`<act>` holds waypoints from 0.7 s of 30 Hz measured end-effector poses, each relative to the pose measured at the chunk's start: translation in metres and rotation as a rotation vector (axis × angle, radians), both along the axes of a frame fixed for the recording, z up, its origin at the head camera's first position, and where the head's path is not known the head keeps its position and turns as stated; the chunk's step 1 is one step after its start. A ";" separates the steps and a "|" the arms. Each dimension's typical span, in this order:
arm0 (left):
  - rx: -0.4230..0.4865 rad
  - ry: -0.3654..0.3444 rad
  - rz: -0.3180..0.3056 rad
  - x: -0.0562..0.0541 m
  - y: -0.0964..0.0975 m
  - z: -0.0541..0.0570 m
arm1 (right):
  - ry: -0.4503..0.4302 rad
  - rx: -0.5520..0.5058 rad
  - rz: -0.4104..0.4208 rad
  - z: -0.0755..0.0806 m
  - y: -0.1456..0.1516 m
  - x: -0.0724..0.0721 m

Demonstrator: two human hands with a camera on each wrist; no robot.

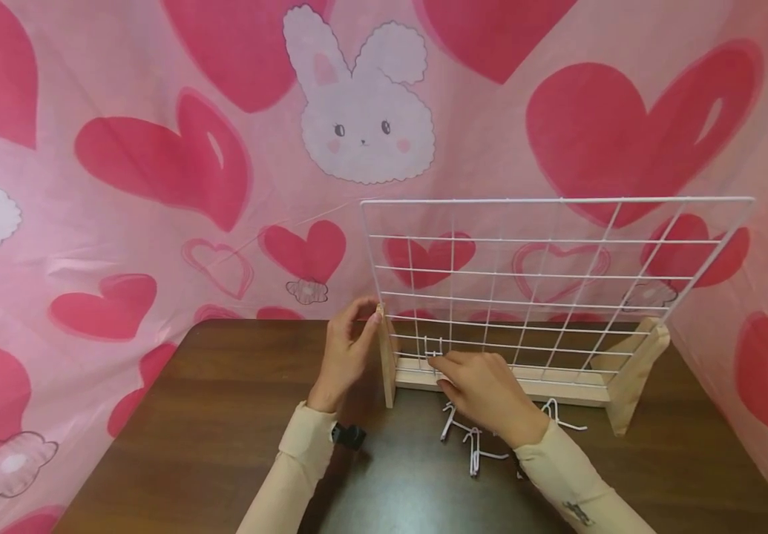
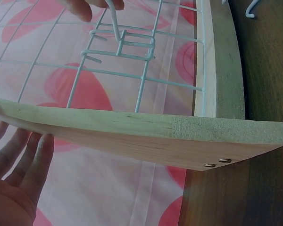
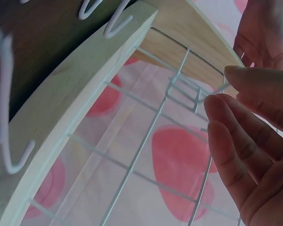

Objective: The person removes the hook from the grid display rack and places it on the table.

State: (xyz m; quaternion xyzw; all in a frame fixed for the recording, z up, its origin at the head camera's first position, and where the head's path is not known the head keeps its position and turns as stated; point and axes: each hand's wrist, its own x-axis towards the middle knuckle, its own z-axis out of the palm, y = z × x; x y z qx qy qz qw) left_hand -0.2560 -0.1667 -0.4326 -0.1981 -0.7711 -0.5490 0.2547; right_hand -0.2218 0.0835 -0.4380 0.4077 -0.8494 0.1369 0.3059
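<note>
A white wire grid (image 1: 557, 200) stands upright in a wooden base with a wooden end piece (image 1: 387, 371) on its left. My left hand (image 1: 346, 352) grips the top of that end piece, thumb in front. Low on the grid's left part, a white wire hook (image 2: 114, 23) lies against the grid wires, its double-bar back plate across two uprights. My right hand (image 1: 490, 389) pinches the hook's prong between thumb and fingertips; the fingers (image 3: 231, 150) hide the prong's end in the right wrist view.
Several loose white hooks (image 1: 475, 456) lie on the dark wooden table (image 1: 223, 415) under and around the right forearm. The right wooden end piece (image 1: 637, 378) stands at the far side of the grid. A pink heart-patterned cloth (image 1: 156, 245) hangs behind the table.
</note>
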 end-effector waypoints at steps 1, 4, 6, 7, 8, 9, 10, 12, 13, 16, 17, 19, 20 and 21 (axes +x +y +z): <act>0.001 0.001 0.000 0.000 0.000 0.000 | 0.000 0.005 -0.002 0.000 -0.002 0.000; 0.011 0.003 -0.004 0.000 0.000 -0.001 | -0.002 0.016 -0.009 -0.001 -0.006 -0.001; 0.017 0.006 -0.004 0.000 0.001 -0.001 | -0.003 0.020 -0.016 -0.001 -0.007 -0.002; 0.018 0.006 -0.003 0.000 0.001 -0.001 | -0.004 0.022 -0.018 -0.002 -0.008 -0.002; 0.020 0.006 -0.004 0.000 0.001 -0.001 | -0.005 0.022 -0.018 -0.002 -0.009 -0.002; 0.019 0.005 -0.003 0.000 0.001 -0.001 | -0.006 0.022 -0.019 -0.003 -0.010 -0.003; 0.018 0.004 -0.001 0.000 0.001 -0.001 | -0.005 0.023 -0.019 -0.003 -0.010 -0.003; 0.016 0.001 0.001 0.001 0.001 -0.001 | -0.001 0.023 -0.019 -0.005 -0.011 -0.004; 0.014 -0.001 0.002 0.001 0.001 -0.001 | 0.001 0.022 -0.018 -0.006 -0.011 -0.005; 0.007 -0.006 0.009 0.002 0.001 0.000 | 0.008 0.017 -0.019 -0.008 -0.012 -0.006; 0.004 -0.007 0.010 0.002 0.001 0.000 | 0.011 0.013 -0.019 -0.008 -0.012 -0.006; 0.001 -0.007 0.011 0.002 0.001 0.001 | 0.020 0.006 -0.017 -0.009 -0.012 -0.006; 0.000 -0.008 0.012 0.002 0.001 0.001 | 0.027 0.002 -0.016 -0.009 -0.012 -0.006; -0.001 -0.008 0.011 0.002 0.001 0.001 | 0.036 -0.002 -0.014 -0.008 -0.012 -0.006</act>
